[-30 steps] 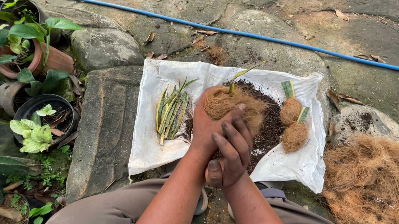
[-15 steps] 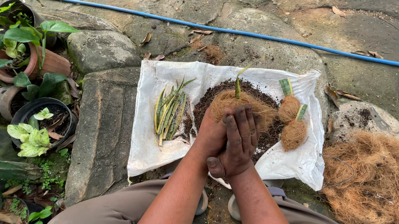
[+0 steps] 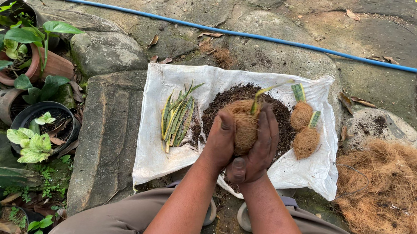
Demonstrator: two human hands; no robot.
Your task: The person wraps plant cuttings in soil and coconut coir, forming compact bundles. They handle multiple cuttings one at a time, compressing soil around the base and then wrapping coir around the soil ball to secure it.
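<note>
The ground is lying rough and uneven here: weathered grey stone slabs (image 3: pixel 108 137) and rounded rocks, with dry leaves scattered about and a blue hose (image 3: pixel 288 42) running straight across the far side from left to right. A white sack cloth (image 3: pixel 163 153) is spreading over the stones in the middle, its edges wrinkling and its near corners hanging toward the person's knees. On the cloth a mound of dark soil (image 3: pixel 276 114) is sitting at the centre, a bundle of narrow green-and-yellow leaf cuttings (image 3: pixel 177 116) is lying to the left of it, and two finished coir-wrapped balls (image 3: pixel 304 128) with short leaf stubs are resting just beside the soil on the right, touching each other.

Both hands are meeting over the soil. The left hand (image 3: pixel 220 141) and the right hand (image 3: pixel 259 148) are clasping a coir fibre ball (image 3: pixel 245 128) between them, fingers wrapping tightly round its sides, and a thin green-yellow leaf is sticking up and away from its top.

To the right, off the cloth, a big loose heap of coconut fibre (image 3: pixel 396 198) is filling the corner. To the left, potted plants (image 3: pixel 33 62) are crowding the edge, well apart from the cloth, with the bare slab between them. The far stone beyond the hose is lying open.
</note>
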